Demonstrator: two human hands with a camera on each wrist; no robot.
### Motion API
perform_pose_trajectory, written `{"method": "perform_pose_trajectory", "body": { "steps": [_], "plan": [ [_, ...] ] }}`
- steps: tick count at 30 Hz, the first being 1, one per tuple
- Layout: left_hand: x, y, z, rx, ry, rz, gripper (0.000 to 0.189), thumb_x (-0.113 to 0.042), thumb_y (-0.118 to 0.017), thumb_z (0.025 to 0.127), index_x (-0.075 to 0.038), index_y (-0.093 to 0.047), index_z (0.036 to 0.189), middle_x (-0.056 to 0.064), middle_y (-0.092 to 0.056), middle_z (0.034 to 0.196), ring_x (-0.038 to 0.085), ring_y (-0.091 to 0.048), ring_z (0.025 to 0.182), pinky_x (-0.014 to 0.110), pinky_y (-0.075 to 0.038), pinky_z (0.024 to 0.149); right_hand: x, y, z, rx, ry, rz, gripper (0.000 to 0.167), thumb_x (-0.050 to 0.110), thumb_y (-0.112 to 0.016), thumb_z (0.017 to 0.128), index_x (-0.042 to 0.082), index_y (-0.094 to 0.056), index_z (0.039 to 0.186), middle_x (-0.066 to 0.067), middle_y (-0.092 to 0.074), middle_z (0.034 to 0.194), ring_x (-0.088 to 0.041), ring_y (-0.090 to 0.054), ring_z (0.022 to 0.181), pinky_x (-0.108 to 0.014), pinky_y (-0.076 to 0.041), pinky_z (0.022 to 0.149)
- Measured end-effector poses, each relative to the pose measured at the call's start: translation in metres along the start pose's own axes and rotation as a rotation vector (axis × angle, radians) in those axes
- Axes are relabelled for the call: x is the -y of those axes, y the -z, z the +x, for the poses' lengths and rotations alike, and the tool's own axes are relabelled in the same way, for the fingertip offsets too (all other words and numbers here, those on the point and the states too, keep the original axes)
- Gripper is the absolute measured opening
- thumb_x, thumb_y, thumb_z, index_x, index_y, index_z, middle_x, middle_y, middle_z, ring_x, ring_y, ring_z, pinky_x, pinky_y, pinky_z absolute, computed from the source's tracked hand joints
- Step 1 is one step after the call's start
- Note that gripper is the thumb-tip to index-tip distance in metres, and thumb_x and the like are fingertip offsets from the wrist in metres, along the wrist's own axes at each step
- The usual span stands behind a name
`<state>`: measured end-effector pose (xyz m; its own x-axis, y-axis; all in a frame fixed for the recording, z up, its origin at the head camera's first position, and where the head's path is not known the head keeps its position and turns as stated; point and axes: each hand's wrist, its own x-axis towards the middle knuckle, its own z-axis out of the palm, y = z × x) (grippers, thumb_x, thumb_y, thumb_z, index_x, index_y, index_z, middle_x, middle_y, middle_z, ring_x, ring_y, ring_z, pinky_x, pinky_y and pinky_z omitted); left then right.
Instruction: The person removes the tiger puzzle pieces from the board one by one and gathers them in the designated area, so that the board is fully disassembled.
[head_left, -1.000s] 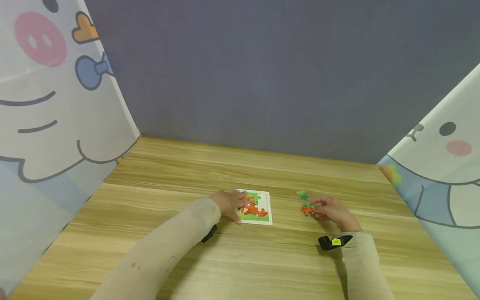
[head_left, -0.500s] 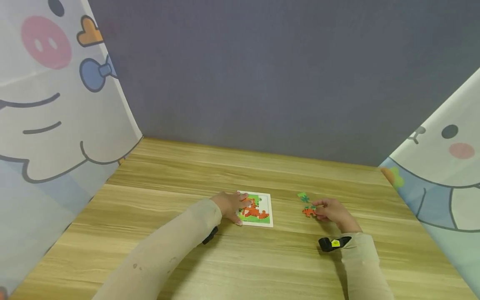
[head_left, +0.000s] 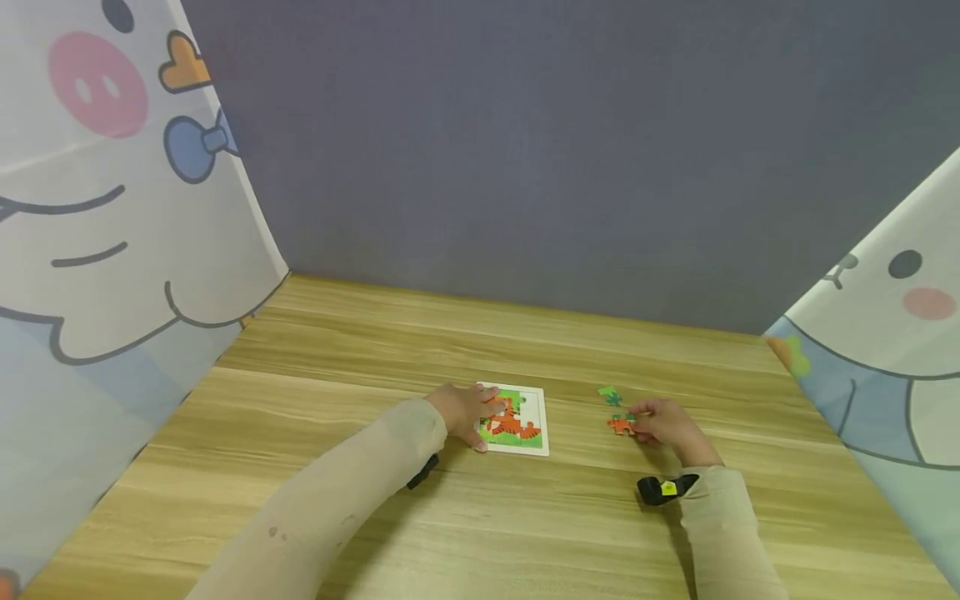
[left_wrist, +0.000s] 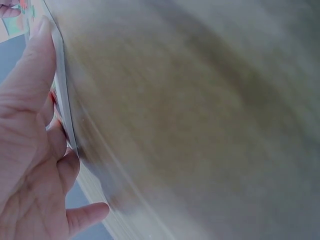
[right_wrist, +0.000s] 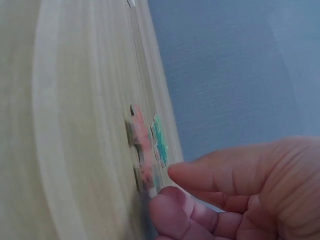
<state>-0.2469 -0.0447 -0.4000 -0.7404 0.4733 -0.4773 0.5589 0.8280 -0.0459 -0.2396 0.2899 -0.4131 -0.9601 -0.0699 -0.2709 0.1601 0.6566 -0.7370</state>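
In the head view a square jigsaw puzzle [head_left: 513,435] lies in a white-rimmed tray, showing an orange tiger on green. Part of its right side is bare white. My left hand [head_left: 463,413] rests over the tray's left side, fingers spread, hiding some of the picture. To the right, my right hand [head_left: 669,425] pinches the right end of an orange-and-green puzzle piece [head_left: 621,425] low over the table. In the right wrist view, thumb and forefinger meet at the near end of that puzzle piece [right_wrist: 142,145]. A green puzzle piece [head_left: 611,396] lies just behind it.
The wood-grain table [head_left: 360,333] runs back to a dark grey wall panel [head_left: 510,150]. White cartoon-printed panels [head_left: 112,208] flank it on the left and right. Each wrist carries a black camera mount [head_left: 660,490].
The head view has shifted slightly, moving everything a little right and down in it. Both hands keep nearly the same places, the left on the tray, the right at the orange-and-green puzzle piece.
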Motion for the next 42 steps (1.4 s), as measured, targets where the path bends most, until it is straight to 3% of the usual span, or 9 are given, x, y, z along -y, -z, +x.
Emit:
{"method": "perform_pose_trajectory", "body": {
  "steps": [5, 9, 12, 19, 23, 27, 30, 33, 42],
  "plan": [
    [-0.002, 0.000, 0.000, 0.004, 0.006, -0.008, 0.083, -0.059, -0.058, 0.083, -0.037, -0.019, 0.153, -0.014, -0.008, 0.159, 0.009, -0.014, 0.144, 0.041, -0.031, 0.109, 0.001, 0.000, -0.001, -0.069, 0.028, -0.047, 0.034, 0.005, -0.057, 0.089, -0.016, -0.054, 0.116, -0.007, -0.061, 0.076, -0.013, -0.057, 0.064, -0.029, -0.049, 0.062],
    [-0.002, 0.000, 0.000, 0.002, 0.006, -0.002, 0.084, -0.060, -0.058, 0.083, -0.037, -0.019, 0.153, -0.014, -0.008, 0.159, 0.009, -0.015, 0.144, 0.039, -0.035, 0.106, 0.009, -0.005, -0.001, -0.118, 0.074, -0.055, 0.037, 0.012, -0.058, 0.091, -0.011, -0.057, 0.119, -0.010, -0.065, 0.082, -0.014, -0.061, 0.069, -0.033, -0.050, 0.067],
    [-0.003, 0.000, 0.001, 0.002, 0.009, 0.000, 0.084, -0.060, -0.058, 0.083, -0.037, -0.019, 0.153, -0.014, -0.008, 0.159, 0.009, -0.015, 0.144, 0.039, -0.037, 0.104, 0.017, -0.014, 0.001, -0.091, 0.103, -0.019, 0.036, 0.012, -0.059, 0.091, -0.009, -0.059, 0.119, -0.008, -0.066, 0.088, -0.013, -0.063, 0.072, -0.032, -0.051, 0.067],
    [-0.003, 0.000, 0.001, -0.002, 0.006, -0.023, 0.084, -0.059, -0.060, 0.082, -0.036, -0.020, 0.153, -0.014, -0.009, 0.159, 0.009, -0.015, 0.144, 0.041, -0.034, 0.107, 0.031, -0.034, 0.010, -0.006, 0.177, -0.012, 0.036, 0.007, -0.059, 0.086, -0.010, -0.060, 0.118, 0.001, -0.056, 0.065, -0.009, -0.047, 0.052, -0.024, -0.039, 0.047],
    [-0.003, 0.000, 0.001, -0.003, 0.001, -0.026, 0.084, -0.058, -0.059, 0.083, -0.036, -0.021, 0.153, -0.013, -0.009, 0.159, 0.009, -0.014, 0.144, 0.042, -0.032, 0.108, 0.037, -0.043, 0.015, 0.007, 0.229, -0.057, 0.032, 0.005, -0.065, 0.082, -0.011, -0.064, 0.110, 0.000, -0.060, 0.073, -0.008, -0.050, 0.057, -0.024, -0.041, 0.051],
    [-0.002, 0.001, 0.001, 0.006, 0.006, -0.040, 0.083, -0.058, -0.060, 0.083, -0.036, -0.021, 0.153, -0.013, -0.009, 0.159, 0.009, -0.013, 0.144, 0.037, -0.039, 0.102, 0.045, -0.053, 0.018, 0.036, 0.267, -0.083, 0.030, 0.003, -0.067, 0.079, -0.011, -0.066, 0.106, -0.002, -0.060, 0.076, -0.009, -0.051, 0.062, -0.024, -0.043, 0.056],
    [-0.001, 0.001, 0.001, 0.012, 0.011, -0.050, 0.083, -0.057, -0.060, 0.083, -0.035, -0.021, 0.153, -0.013, -0.009, 0.159, 0.008, -0.013, 0.144, 0.036, -0.040, 0.100, 0.051, -0.061, 0.020, 0.078, 0.282, -0.082, 0.030, 0.002, -0.068, 0.078, -0.011, -0.066, 0.105, -0.003, -0.058, 0.076, -0.010, -0.048, 0.063, -0.025, -0.042, 0.056],
    [0.000, 0.000, 0.001, 0.012, 0.010, -0.040, 0.083, -0.058, -0.060, 0.083, -0.035, -0.021, 0.153, -0.013, -0.008, 0.159, 0.009, -0.013, 0.144, 0.040, -0.034, 0.107, 0.056, -0.069, 0.021, 0.100, 0.285, -0.099, 0.030, 0.001, -0.071, 0.078, -0.010, -0.067, 0.106, -0.001, -0.057, 0.075, -0.011, -0.046, 0.063, -0.025, -0.041, 0.057],
    [0.000, 0.001, 0.004, 0.021, 0.027, -0.011, 0.084, -0.060, -0.058, 0.083, -0.037, -0.018, 0.153, -0.014, -0.007, 0.159, 0.009, -0.013, 0.144, 0.038, -0.036, 0.106, 0.068, -0.080, 0.020, 0.173, 0.352, -0.132, 0.027, -0.005, -0.070, 0.077, -0.010, -0.067, 0.104, 0.001, -0.053, 0.070, -0.010, -0.043, 0.060, -0.023, -0.036, 0.056]
  ]
}}
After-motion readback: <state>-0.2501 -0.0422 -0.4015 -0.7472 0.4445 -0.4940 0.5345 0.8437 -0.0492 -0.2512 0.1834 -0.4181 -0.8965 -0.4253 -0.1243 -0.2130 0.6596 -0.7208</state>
